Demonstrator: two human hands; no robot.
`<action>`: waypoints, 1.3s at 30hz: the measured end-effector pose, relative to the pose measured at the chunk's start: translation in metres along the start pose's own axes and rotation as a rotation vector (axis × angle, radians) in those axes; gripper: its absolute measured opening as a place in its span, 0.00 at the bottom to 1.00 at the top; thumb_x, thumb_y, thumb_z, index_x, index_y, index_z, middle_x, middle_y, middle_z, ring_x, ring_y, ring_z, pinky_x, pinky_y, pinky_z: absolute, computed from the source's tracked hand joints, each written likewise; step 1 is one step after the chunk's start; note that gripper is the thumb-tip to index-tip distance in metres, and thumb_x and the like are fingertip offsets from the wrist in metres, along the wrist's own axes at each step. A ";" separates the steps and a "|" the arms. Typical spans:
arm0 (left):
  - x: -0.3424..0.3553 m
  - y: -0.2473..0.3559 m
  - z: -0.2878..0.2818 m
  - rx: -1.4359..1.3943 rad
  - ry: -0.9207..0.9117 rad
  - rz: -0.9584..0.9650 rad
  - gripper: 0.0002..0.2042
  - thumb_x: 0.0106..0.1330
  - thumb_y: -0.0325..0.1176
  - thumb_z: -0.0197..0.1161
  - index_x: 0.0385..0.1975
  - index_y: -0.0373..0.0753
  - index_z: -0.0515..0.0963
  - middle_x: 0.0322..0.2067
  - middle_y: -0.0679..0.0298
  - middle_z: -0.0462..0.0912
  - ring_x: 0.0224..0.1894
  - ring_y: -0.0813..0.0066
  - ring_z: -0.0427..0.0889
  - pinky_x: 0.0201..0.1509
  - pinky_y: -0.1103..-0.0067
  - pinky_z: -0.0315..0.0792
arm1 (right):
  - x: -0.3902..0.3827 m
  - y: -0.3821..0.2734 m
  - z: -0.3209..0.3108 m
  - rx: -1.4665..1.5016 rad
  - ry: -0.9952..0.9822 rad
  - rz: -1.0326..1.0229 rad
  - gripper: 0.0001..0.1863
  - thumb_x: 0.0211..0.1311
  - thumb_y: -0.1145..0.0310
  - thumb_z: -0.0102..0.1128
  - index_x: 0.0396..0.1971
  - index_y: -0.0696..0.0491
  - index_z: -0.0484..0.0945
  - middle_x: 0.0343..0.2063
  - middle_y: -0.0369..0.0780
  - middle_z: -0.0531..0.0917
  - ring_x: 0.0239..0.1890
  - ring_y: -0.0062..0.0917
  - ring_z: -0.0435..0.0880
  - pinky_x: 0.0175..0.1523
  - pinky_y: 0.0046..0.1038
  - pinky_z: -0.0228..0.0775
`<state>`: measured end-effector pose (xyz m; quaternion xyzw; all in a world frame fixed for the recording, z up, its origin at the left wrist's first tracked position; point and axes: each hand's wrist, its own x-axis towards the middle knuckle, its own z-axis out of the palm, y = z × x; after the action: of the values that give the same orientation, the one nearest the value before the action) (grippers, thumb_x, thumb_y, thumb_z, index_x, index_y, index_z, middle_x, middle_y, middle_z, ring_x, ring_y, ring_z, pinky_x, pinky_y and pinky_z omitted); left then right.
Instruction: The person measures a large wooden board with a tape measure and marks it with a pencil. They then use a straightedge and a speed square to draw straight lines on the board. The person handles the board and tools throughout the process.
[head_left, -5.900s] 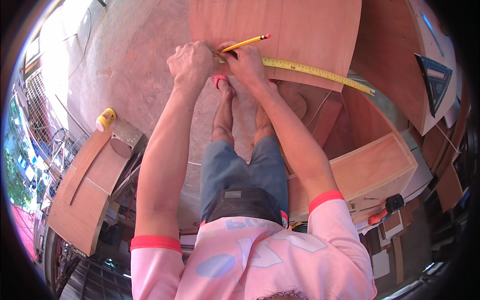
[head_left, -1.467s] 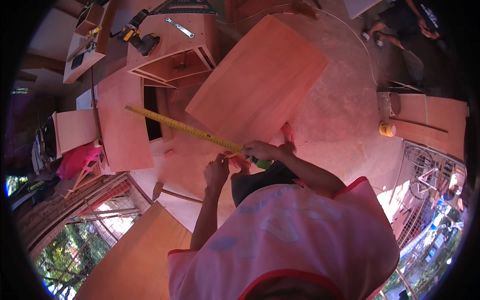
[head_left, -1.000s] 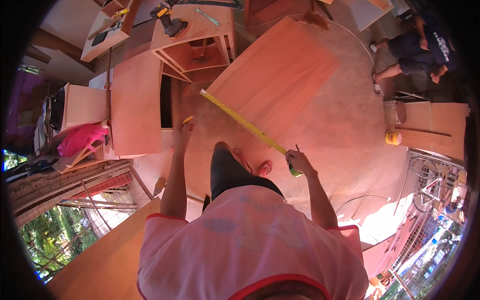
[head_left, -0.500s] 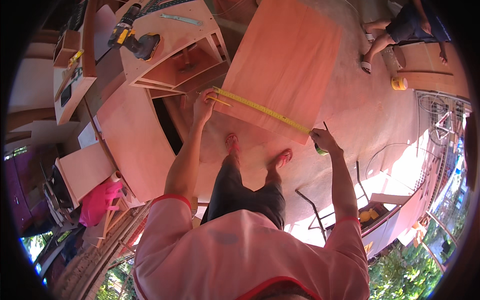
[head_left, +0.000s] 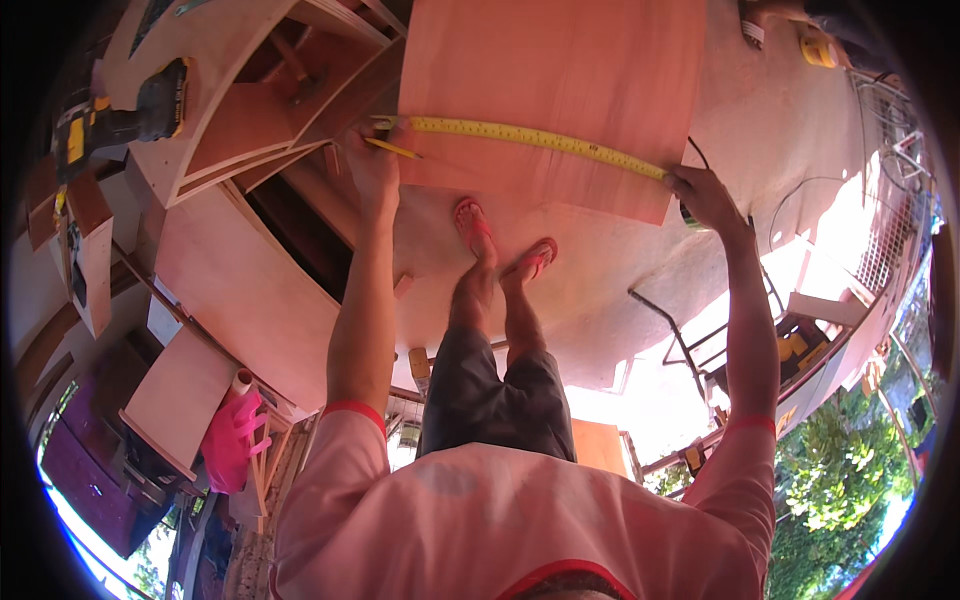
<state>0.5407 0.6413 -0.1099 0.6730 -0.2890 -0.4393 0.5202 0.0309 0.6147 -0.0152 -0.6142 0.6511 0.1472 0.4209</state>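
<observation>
Open-air carpentry workshop, plywood panels, cordless drill

tape case mostly hidden, perhaps green

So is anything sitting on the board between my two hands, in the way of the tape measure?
Nothing visible. The yellow tape measure runs unbroken across the plywood board from the left hand, which also holds a pencil, to the right hand at the board's right edge. The board surface along it looks bare.
</observation>
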 end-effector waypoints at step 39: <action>0.019 0.005 -0.016 -0.246 -0.089 -0.089 0.18 0.67 0.26 0.75 0.37 0.47 0.66 0.38 0.68 0.80 0.41 0.76 0.82 0.44 0.78 0.79 | 0.011 0.056 0.013 0.206 -0.021 -0.066 0.17 0.78 0.59 0.59 0.43 0.60 0.83 0.30 0.34 0.81 0.35 0.17 0.78 0.45 0.25 0.72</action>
<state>0.5639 0.6310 -0.1095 0.5959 -0.2256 -0.5237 0.5655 -0.0147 0.6275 -0.0494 -0.5872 0.6376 0.0720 0.4935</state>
